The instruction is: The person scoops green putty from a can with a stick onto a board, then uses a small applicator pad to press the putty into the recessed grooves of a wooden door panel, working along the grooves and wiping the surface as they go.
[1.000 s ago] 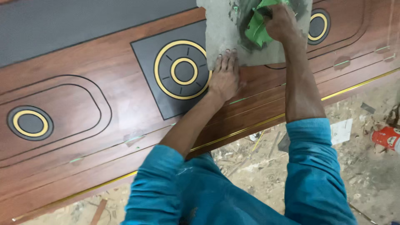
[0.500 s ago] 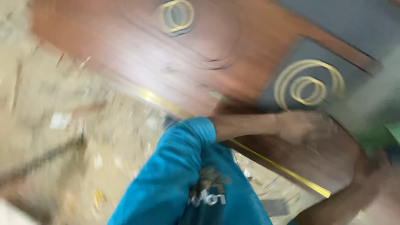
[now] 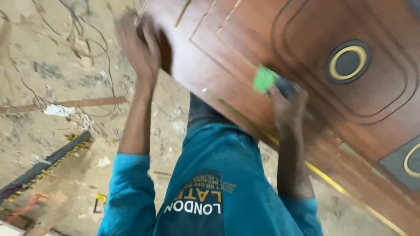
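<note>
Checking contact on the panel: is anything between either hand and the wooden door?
The left hand grips the corner of the wooden door directly. The right hand rests on the door while holding a green cloth, which lies against the surface there; blur hides the finer detail.

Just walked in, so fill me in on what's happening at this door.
A person in a teal shirt leans over a brown wooden door panel with gold ring inlays. The left hand grips the panel's corner edge. The right hand rests on the face, holding a green cloth. The picture is blurred. A dusty, littered floor lies beneath.
</note>
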